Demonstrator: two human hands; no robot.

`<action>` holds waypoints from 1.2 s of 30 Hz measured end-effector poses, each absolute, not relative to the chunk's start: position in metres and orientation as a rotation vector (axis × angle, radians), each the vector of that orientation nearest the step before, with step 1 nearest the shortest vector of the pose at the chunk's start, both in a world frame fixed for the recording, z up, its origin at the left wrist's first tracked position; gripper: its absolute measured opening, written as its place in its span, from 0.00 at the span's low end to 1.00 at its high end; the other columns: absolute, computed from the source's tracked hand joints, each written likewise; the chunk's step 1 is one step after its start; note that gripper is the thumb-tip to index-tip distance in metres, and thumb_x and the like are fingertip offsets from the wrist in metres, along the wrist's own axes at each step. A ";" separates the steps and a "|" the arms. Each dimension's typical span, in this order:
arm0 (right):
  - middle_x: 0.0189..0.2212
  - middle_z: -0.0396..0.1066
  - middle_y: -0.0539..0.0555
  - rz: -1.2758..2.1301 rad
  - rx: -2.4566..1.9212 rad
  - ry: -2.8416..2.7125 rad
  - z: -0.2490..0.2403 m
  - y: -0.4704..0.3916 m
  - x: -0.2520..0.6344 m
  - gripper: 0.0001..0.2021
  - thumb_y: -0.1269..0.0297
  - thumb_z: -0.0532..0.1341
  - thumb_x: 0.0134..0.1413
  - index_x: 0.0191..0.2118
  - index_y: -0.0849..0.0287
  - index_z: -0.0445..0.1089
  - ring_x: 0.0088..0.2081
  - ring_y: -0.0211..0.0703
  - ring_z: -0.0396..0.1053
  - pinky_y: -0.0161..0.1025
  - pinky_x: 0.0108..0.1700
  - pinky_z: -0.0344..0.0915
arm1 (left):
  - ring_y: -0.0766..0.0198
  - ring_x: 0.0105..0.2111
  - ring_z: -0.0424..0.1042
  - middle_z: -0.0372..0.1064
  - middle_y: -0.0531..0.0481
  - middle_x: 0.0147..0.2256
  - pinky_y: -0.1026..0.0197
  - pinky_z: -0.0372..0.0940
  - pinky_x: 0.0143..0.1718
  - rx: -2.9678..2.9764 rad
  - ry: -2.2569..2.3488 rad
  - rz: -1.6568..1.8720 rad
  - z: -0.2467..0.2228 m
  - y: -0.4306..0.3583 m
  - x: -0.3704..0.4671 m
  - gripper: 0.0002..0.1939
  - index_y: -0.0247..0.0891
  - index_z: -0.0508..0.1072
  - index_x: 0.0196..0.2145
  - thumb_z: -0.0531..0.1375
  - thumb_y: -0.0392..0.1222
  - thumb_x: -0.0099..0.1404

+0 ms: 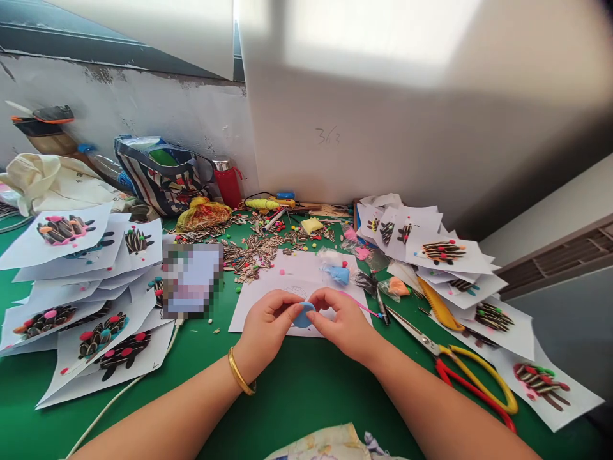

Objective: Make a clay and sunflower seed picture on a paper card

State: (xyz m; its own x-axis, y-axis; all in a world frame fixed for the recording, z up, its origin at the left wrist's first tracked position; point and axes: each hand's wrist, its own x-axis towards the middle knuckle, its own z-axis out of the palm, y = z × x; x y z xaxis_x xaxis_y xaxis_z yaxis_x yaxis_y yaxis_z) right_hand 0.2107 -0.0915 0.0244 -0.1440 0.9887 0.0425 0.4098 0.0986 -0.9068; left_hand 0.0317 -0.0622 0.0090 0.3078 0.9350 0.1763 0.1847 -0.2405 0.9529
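A flattened round piece of blue modelling clay (303,317) is pinched at its two sides between my left hand (268,329) and my right hand (347,322), thumbs on the near face. Both hands are closed on it, over the near part of a white sheet of paper (253,300). A drawn outline shows on the sheet just behind my fingers. Farther back on the paper lies a bag with more blue clay (338,275). A pink stick (359,303) and a black pen (382,308) lie right of my right hand.
Stacks of paper with sunflower-seed hedgehogs stand at left (115,338) and right (479,300). Scissors (440,351) and a yellow utility knife (438,303) lie at right. Loose sunflower seeds (258,252) spread behind the sheet. A phone (191,281) with a cable, a red flask (227,185) and bags stand left.
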 end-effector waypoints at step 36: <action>0.31 0.70 0.48 1.001 -1.416 -1.729 0.022 -0.090 0.212 0.06 0.63 0.60 0.56 0.36 0.56 0.72 0.35 0.39 0.66 0.33 0.32 0.59 | 0.61 0.36 0.72 0.73 0.48 0.35 0.59 0.67 0.40 1.706 1.052 0.951 0.010 -0.061 0.030 0.10 0.40 0.77 0.35 0.58 0.45 0.66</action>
State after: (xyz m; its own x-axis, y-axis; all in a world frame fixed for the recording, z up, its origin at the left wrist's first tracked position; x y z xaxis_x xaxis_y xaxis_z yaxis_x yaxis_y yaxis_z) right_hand 0.2117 -0.0903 0.0224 -0.1774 0.9836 0.0325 0.4614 0.1123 -0.8801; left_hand 0.0303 -0.0610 0.0099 0.3450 0.9264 0.1508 0.2428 -0.2433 0.9391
